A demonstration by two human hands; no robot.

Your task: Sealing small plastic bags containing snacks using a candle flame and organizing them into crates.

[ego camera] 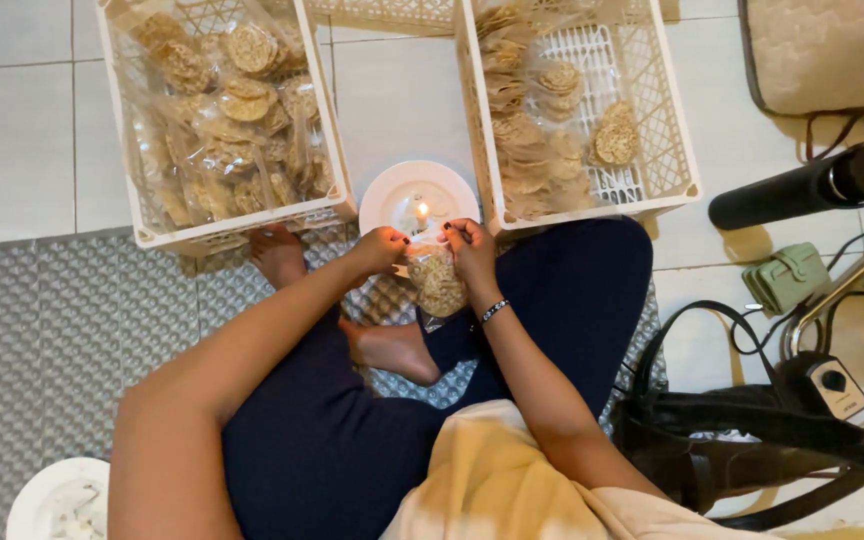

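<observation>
Holding the top edge of a clear plastic bag of round crackers (pixel 437 282) so close to a small candle flame (pixel 421 212) carries the plainest risk here, in my judgement: if the film dips too low or sits too long at the flame, it could melt through or scorch instead of closing, and the fingertips on either side are near enough to be burned. A tilt of the bag could also let the crackers slide toward the open mouth. The candle stands on a white plate (pixel 388 195) on the tiled floor, at the centre of the frame between two white plastic crates; a knock from a wrist or knee could tip it toward the packed bags.

The left hand (pixel 384 246) is nearly closed, thumb and fingers pinched on the left corner of the bag's top. The right hand (pixel 470 243), with a beaded bracelet (pixel 494 311) at its wrist, is likewise pinched tight on the right corner, so the edge is stretched between them just below the flame. The bag hangs down over the person's crossed legs.

The left crate (pixel 148 236), upper left of the frame, is full of bagged crackers; the right crate (pixel 687 185), upper centre, holds fewer
</observation>
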